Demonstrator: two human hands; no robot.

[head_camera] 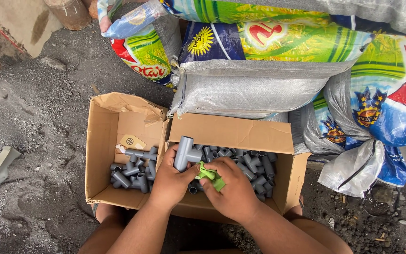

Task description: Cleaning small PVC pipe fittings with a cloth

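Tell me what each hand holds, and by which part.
The left hand holds a grey T-shaped pipe fitting by the lower end of its long run, side branch pointing right. The right hand pinches a bunched green cloth against that fitting.

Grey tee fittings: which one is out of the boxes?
The grey tee fitting gripped in the left hand, raised above the right box; the other fittings lie loose inside both boxes.

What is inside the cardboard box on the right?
The right cardboard box holds a heap of grey pipe tee fittings. The left hand and right hand cover its near part, so the bottom is hidden.
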